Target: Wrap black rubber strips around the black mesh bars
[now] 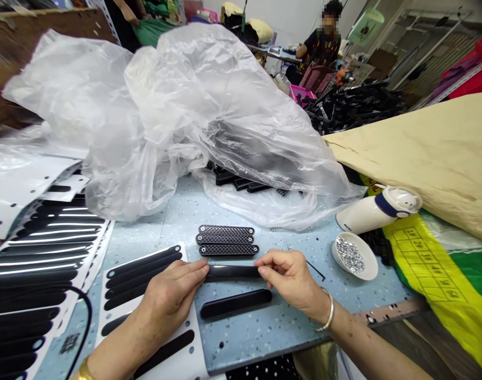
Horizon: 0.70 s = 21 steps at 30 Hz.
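A glossy black bar with rounded ends lies crosswise between my hands. The fingers of my left hand press together on its left end, while my right hand pinches the right end between thumb and fingers. Both fingertips hide the ends. Just in front of it, a second black bar rests on the blue speckled table. Beyond the held bar sit several black pieces with a lattice underside, side by side. Under my left forearm is a white sheet bearing black rounded strips.
A white bowl of small metal parts stands right, beside a white bottle lying tilted. A thin black rod lies near my right hand. Clear plastic sheeting covers more black pieces. More strip sheets are left. A person sits behind.
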{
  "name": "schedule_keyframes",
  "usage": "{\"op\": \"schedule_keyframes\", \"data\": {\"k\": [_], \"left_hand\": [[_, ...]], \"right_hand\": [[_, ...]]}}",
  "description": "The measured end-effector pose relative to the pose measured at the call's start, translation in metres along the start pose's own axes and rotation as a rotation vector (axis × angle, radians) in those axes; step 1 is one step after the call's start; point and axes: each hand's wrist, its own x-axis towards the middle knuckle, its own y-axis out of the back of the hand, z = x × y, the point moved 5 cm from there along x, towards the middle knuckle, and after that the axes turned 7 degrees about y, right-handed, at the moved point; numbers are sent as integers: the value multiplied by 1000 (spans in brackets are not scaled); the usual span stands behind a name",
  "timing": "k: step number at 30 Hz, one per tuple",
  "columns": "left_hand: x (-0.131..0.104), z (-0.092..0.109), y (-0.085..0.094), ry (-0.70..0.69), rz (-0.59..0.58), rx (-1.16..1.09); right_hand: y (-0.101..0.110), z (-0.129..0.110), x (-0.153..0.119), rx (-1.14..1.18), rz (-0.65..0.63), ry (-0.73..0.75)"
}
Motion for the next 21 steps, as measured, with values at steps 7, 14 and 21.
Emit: {"op": "schedule_keyframes", "data": {"k": [7,14,21], "left_hand": [[-2,-1,0,-2,21,-17],[-2,-2,-1,9,22,-6],[-3,-4,-2,19,16,-5]], "right_hand": [[0,13,3,15,59,-143],[0,18,2,-33,58,-134],[-1,19,1,-11,64,-142]]}}
